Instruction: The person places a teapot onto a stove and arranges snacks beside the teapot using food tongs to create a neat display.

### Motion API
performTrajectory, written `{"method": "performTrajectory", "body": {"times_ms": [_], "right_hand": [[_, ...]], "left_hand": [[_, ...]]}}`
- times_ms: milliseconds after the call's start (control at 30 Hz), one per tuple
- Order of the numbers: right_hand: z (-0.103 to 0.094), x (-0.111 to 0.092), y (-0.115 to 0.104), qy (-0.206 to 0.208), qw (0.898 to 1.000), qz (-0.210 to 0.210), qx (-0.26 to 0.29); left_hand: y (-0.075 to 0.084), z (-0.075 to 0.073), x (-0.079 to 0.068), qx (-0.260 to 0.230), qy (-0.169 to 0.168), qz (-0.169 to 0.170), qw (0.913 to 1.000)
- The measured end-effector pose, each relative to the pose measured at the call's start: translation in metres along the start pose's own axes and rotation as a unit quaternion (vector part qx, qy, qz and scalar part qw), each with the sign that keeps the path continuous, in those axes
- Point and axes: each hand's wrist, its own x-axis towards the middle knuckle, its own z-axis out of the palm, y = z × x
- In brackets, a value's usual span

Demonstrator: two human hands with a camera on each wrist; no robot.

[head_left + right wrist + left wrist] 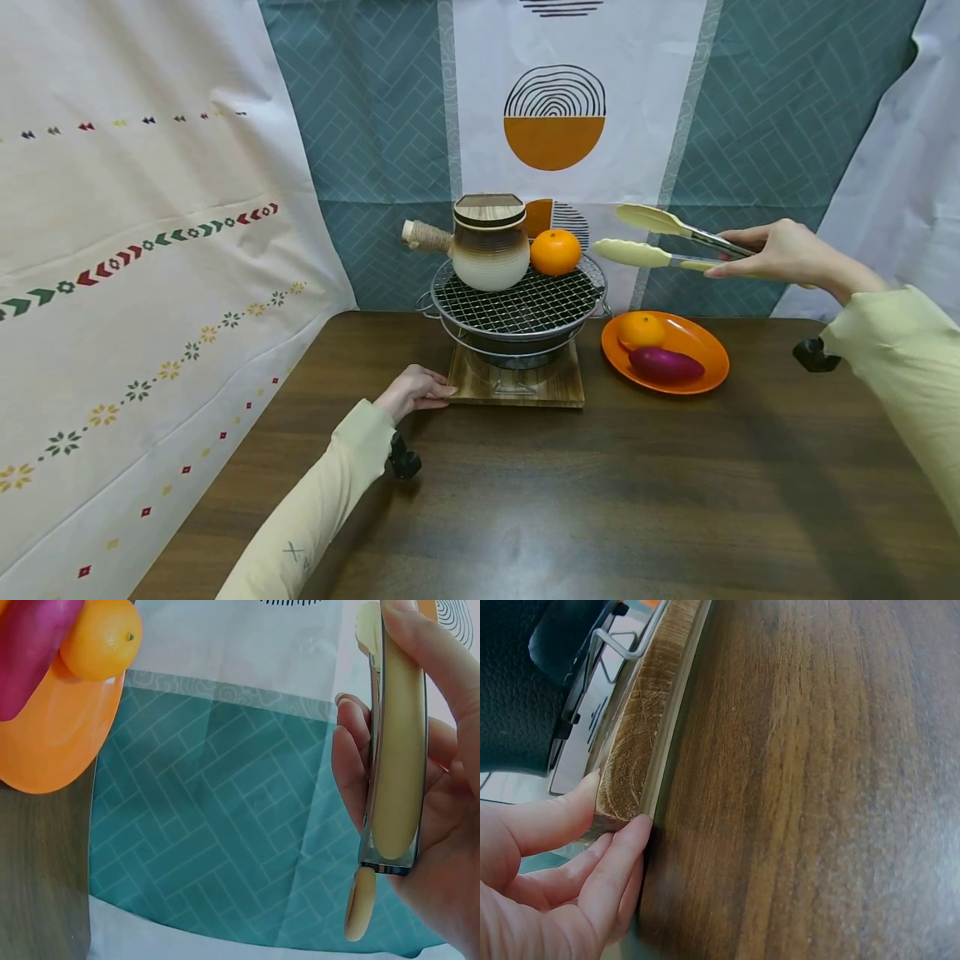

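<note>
My left hand (415,389) pinches the near left corner of a square wooden board (551,392); the left wrist view shows thumb above and fingers below its edge. On the board stands a round grill stove with a wire mesh (525,307). A side-handled clay teapot (491,254) with a lid and an orange (556,252) sit on the mesh. My right hand (783,254) grips cream-tipped tongs (637,252) in the air, their tips apart with nothing between them. Below them, an orange plate (708,379) bears another orange (641,331) and a purple sweet potato-like thing (666,364).
The brown wooden table (525,500) stretches in front of the board and the plate. Behind it hangs a teal and white patterned cloth (360,150). A white embroidered cloth (150,275) borders the left side.
</note>
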Motion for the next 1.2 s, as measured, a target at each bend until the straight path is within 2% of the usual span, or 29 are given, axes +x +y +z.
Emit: {"method": "performTrajectory", "body": {"times_ms": [533, 1200], "right_hand": [[0.002, -0.013, 0.025, -0.012, 1.000, 0.016, -0.007], [0.010, -0.026, 0.058, -0.031, 0.999, 0.037, -0.026]], "left_hand": [[0.000, 0.000, 0.002, 0.004, -0.002, -0.004, 1.0000], [-0.002, -0.001, -0.001, 0.010, 0.005, 0.016, 0.9998]]}}
